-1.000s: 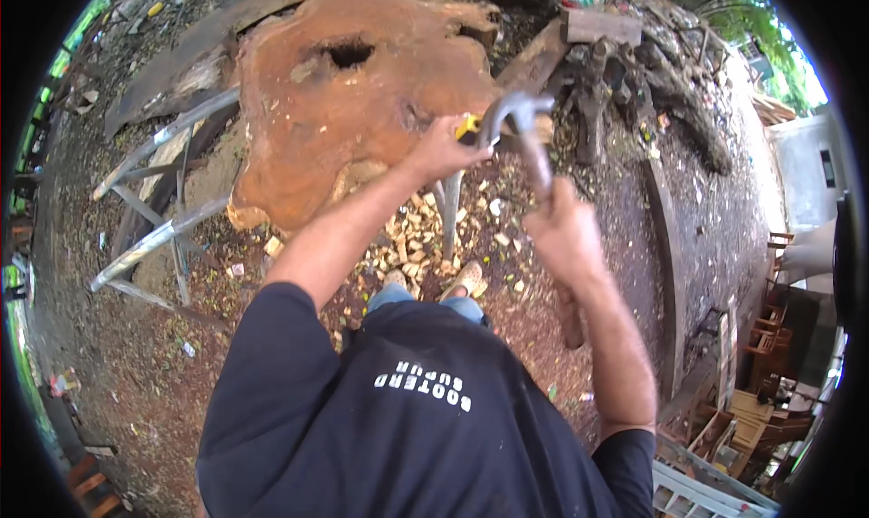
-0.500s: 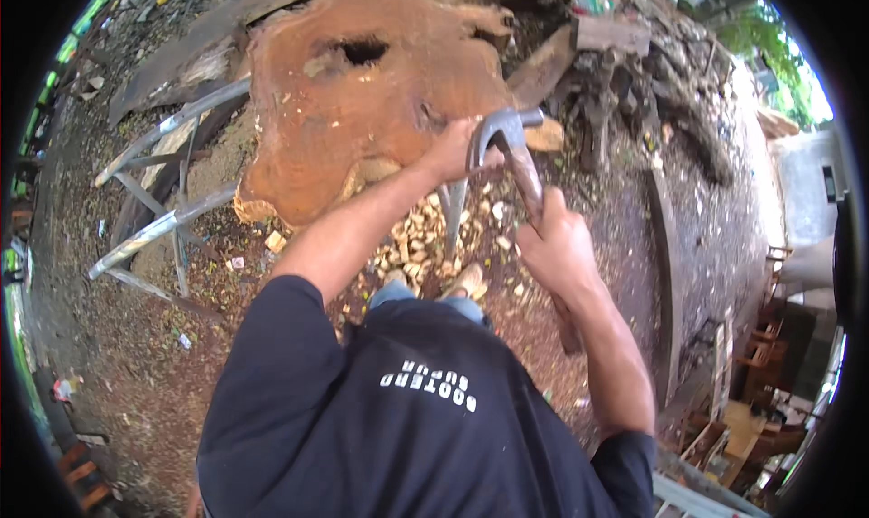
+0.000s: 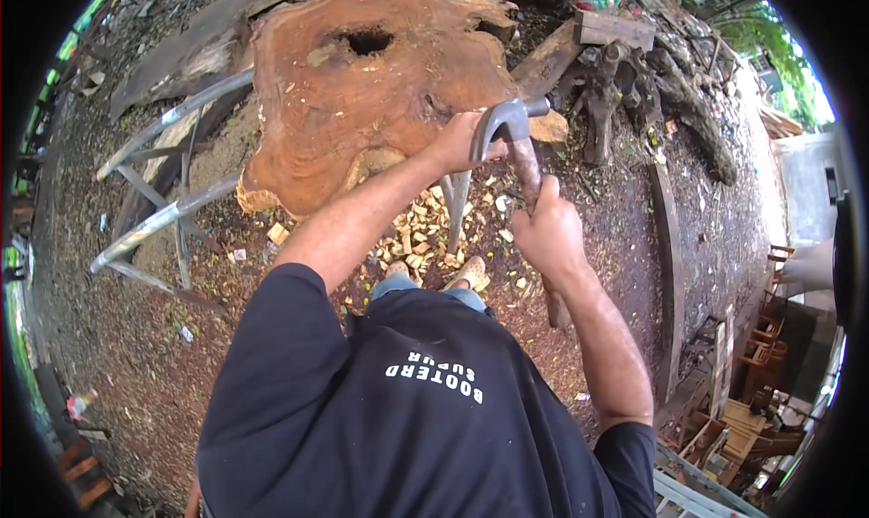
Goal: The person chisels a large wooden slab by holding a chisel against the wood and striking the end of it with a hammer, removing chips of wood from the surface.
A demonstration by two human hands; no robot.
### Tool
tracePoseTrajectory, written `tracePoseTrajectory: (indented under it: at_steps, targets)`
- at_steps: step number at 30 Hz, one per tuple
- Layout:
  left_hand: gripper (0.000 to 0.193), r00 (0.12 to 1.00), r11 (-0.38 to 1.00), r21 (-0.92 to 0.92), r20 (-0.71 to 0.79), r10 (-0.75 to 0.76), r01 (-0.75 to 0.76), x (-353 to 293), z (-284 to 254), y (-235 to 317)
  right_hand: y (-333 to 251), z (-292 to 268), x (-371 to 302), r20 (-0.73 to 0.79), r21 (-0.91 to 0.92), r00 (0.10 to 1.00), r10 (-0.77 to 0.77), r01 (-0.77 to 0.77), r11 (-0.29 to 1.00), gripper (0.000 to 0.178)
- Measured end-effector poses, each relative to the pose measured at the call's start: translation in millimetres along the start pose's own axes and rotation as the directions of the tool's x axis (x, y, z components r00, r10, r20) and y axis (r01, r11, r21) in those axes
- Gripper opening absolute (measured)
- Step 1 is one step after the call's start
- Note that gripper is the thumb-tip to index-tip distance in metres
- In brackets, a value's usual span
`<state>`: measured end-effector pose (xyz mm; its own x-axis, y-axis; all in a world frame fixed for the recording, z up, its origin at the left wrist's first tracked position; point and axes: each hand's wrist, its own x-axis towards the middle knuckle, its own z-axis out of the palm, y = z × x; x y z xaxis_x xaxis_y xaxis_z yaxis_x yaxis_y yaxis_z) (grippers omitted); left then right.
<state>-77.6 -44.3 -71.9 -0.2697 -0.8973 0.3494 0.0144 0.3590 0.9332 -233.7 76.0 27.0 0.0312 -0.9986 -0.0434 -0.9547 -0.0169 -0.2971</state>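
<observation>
My right hand [image 3: 550, 230] is wrapped round the wooden handle of an adze [image 3: 509, 124], whose curved grey metal head points up and away from me. The handle's lower end sticks out below my fist. My left hand [image 3: 460, 141] reaches to the near right edge of a large reddish-brown wood slab [image 3: 362, 101], close beside the adze blade. The adze head covers most of its fingers, so whether they grip the blade or the slab edge is hidden. The slab has a dark hole near its far side and lies on metal legs [image 3: 176, 210].
Pale wood chips [image 3: 421, 233] lie on the ground around my feet [image 3: 469, 273]. Gnarled roots [image 3: 606, 101] and a block [image 3: 615, 31] stand at the far right. A long plank [image 3: 668, 282] lies on the right, with wooden furniture [image 3: 742, 427] beyond it.
The adze head has risen slightly and shifted a little to the right, and my right hand has moved slightly up with it. My left hand stays by the slab edge.
</observation>
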Motion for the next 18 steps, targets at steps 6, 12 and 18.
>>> tracePoseTrajectory:
  at_steps: [6,12,18]
  targets:
    - [0.035,0.974,0.973,0.107,0.080,-0.213,0.205,-4.2,-25.8,-10.1,-36.5,-95.8,1.1,-0.070,0.348,0.993,0.090,-0.061,0.936,0.020]
    - [0.021,0.986,0.987,0.066,0.068,-0.154,0.149,-2.5,-22.5,-9.1,-51.6,-141.3,-26.6,-0.592,0.641,0.806,0.022,0.455,0.618,0.018]
    - [0.035,0.981,0.984,0.146,0.152,-0.120,0.098,-7.2,-14.1,-10.0,-2.4,-17.6,11.4,-0.009,0.028,0.999,-0.043,0.043,0.999,0.027]
